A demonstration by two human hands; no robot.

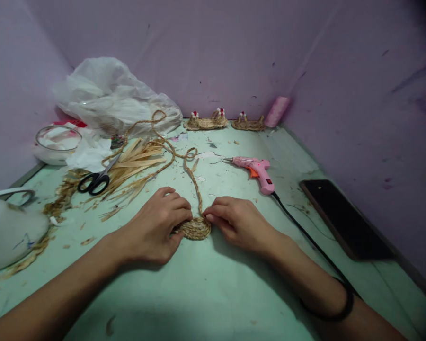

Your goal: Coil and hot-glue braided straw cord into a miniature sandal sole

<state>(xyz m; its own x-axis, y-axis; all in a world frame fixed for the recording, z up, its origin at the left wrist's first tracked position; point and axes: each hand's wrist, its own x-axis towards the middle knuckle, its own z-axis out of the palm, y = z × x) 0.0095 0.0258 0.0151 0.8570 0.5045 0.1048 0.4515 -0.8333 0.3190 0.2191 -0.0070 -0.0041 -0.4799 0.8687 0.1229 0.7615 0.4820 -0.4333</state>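
A coiled straw pad (pixel 197 230) lies flat on the pale green desk (pixel 199 296), near the middle of its width. The left hand (pixel 156 225) grips its left end, thumb below and fingers bent over the top; the right hand (pixel 244 223) is pinched narrow on the braided cord (pixel 195 182) where it meets the pad's rim. That cord loops away toward the back left corner, passing loose straw strips (pixel 138 163) and black-handled scissors (pixel 98 181). Right of centre rests a pink glue gun (pixel 255 166), its nozzle toward the left edge and its black cable (pixel 310 239) running toward the right edge. Beside that edge lies a dark phone (pixel 344 220). A white plastic bag (pixel 117 92) and a clear bowl (pixel 55 154) fill the back left corner; small woven slippers (pixel 206 124) and a pink spool (pixel 277 111) line the back edge. The desktop is littered with fibre scraps and whitish patches. Lilac walls (pixel 213 52), scuffed with dark marks, close in on the left, back and right.
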